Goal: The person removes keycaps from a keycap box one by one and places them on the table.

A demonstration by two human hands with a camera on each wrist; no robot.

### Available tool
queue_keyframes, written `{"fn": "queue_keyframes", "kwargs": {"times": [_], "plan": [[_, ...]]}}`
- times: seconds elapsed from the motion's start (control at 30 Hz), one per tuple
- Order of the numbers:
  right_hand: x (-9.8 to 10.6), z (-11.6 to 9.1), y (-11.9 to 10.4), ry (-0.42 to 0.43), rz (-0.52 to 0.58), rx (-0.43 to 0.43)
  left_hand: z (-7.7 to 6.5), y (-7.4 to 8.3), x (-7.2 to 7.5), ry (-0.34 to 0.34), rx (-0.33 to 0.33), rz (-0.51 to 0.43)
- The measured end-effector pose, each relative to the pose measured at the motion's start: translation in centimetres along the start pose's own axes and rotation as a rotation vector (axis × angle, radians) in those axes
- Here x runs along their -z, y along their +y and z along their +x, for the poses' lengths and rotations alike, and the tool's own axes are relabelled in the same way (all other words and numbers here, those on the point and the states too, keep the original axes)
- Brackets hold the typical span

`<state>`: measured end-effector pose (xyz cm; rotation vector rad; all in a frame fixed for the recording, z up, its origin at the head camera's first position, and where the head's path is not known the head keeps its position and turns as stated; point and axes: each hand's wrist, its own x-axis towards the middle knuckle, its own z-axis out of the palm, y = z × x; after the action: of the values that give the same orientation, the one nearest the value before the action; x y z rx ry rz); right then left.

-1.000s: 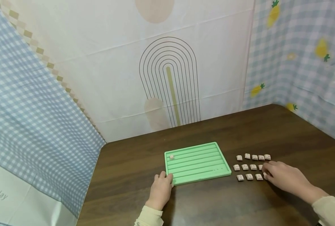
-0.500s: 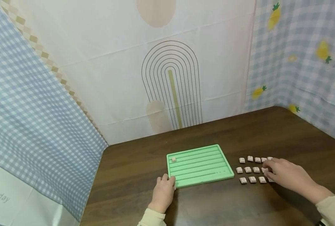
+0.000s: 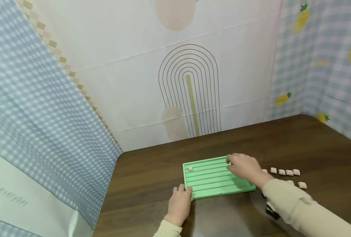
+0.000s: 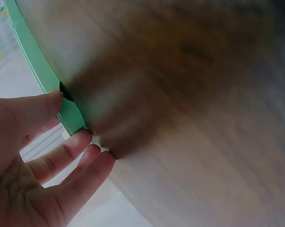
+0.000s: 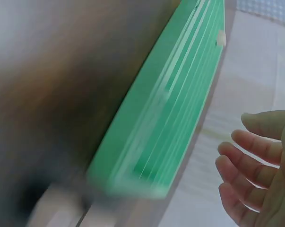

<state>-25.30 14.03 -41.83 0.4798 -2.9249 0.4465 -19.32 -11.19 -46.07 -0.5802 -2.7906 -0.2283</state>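
A light green tray with raised parallel ridges lies on the table. One small off-white keycap sits at its upper left. My left hand holds the near left corner; in the left wrist view the thumb presses its front edge and the fingers curl round the side. Over the tray's right part hovers my right hand, fingers loosely bent. The right wrist view shows its thumb and fingers apart, and no object is visible between them.
Several keycaps lie in loose rows on the dark wooden table, right of the tray. My right sleeve covers part of them. A white patterned cloth hangs behind the table, with checked cloth at both sides.
My right hand has moved left from the keycaps to above the tray's right part. The left hand stays at the tray corner. The head view has shifted slightly.
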Motion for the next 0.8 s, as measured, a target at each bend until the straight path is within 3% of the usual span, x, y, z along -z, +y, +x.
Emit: {"fn": "queue_keyframes", "kwargs": {"times": [0.17, 0.33, 0.6, 0.8], "plan": [[-2.6, 3.8, -3.2, -0.121, 0.069, 0.096, 0.0, 0.2, 0.2, -0.002, 0.014, 0.005], [-4.5, 6.1, -5.3, -0.214, 0.119, 0.173, 0.2, 0.1, 0.0, -0.035, 0.012, 0.015], [-6.1, 7.3, -6.7, -0.213, 0.039, 0.176, 0.6, -0.1, -0.6, -0.013, -0.052, 0.076], [-6.9, 7.8, -7.4, -0.170, -0.024, 0.190, 0.6, -0.4, -0.4, -0.032, -0.052, 0.092]]}}
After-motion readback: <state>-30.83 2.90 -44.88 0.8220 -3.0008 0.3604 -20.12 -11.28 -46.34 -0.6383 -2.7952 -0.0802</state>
